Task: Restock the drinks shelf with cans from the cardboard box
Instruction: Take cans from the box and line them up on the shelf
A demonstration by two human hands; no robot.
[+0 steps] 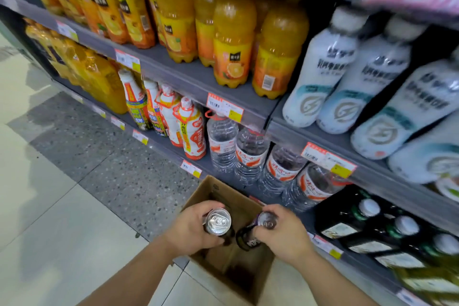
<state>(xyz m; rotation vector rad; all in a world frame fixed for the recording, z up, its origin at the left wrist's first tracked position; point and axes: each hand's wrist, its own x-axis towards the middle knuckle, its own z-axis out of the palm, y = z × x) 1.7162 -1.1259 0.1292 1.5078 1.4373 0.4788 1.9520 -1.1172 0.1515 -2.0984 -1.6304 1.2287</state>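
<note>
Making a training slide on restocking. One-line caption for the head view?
Each hand, left and right, lifts a can above the cardboard box beside stocked shelves.

I see the cardboard box (224, 259) on the floor (62, 218), near the foot of the shelving (188, 74) on its right. My left hand (192, 226) and right hand (283, 233) each hold a can over it, left can (218, 221) beside right can (263, 225). Water bottles (250, 154) stand on the shelf beyond the box.

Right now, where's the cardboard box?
In the head view, the box sits open on the floor at bottom centre, against the bottom shelf below the water bottles, under both hands.
</note>
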